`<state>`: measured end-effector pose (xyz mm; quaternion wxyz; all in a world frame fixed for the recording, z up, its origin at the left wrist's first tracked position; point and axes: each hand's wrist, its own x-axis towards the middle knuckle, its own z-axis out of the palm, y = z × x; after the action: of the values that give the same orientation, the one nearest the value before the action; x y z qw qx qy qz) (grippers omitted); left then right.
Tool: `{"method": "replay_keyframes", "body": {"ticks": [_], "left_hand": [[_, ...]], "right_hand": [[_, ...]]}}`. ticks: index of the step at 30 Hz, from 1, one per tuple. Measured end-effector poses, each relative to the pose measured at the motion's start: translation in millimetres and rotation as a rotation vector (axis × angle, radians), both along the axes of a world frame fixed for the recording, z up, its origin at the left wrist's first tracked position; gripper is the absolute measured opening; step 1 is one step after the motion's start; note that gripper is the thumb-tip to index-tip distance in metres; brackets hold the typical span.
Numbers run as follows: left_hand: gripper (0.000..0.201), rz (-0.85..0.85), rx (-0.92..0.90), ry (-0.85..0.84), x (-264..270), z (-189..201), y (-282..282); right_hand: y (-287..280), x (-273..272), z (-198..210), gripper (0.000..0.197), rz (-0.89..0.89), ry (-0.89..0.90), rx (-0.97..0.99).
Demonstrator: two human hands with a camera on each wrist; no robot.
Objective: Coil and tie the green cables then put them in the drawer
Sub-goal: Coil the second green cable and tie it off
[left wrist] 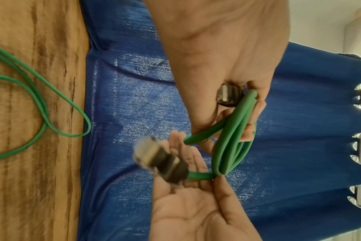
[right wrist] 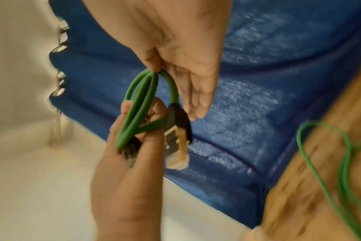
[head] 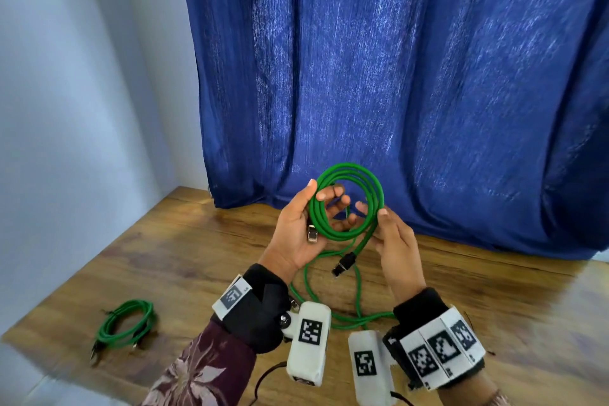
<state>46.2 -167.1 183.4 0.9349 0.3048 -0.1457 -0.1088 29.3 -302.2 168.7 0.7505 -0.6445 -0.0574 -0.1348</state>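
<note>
The wooden table [head: 197, 257] carries a loose green Ethernet cable [head: 357, 293] at 6 o'clock of the hands and an already coiled cable [head: 127, 326] at 8 o'clock. No drawer is in view. Above the table, the left hand [head: 298, 234] curls round the green coil [head: 349, 201], probably to keep its loops stacked. The right hand [head: 395, 241] pinches the coil's 4 o'clock edge, where the tail's plug [head: 342, 265] hangs, likely ready for wrapping. Wrist markers [head: 441, 351] bear only patterns; no readable writing.
</note>
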Motion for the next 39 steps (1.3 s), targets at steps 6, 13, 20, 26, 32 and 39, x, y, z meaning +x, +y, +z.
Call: {"method": "replay_keyframes", "body": {"ticks": [6, 13, 20, 26, 32, 39], "left_hand": [[0.027, -0.037, 0.049, -0.05, -4, 1, -2], [0.03, 0.017, 0.298, 0.013, -5, -7, -5], [0.031, -0.056, 0.457, -0.037, -6, -17, -2], [0.048, -0.126, 0.566, -0.005, 0, 6, 10], [0.052, -0.17, 0.936, -0.011, 3, 20, 16], [0.041, 0.003, 0.831, 0.037, -1, 11, 6]], "right_hand": [[-4, -1, 13, 0.033, 0.305, 0.329, 0.448], [1, 6, 10, 0.034, 0.11, 0.241, 0.356], [-9, 17, 8, 0.03, -0.058, -0.019, 0.023], [-19, 20, 0, 0.028, 0.039, -0.031, -0.213], [-21, 13, 1, 0.026, 0.143, -0.133, -0.45], [-30, 19, -5, 0.012, 0.027, -0.16, -0.452]]}}
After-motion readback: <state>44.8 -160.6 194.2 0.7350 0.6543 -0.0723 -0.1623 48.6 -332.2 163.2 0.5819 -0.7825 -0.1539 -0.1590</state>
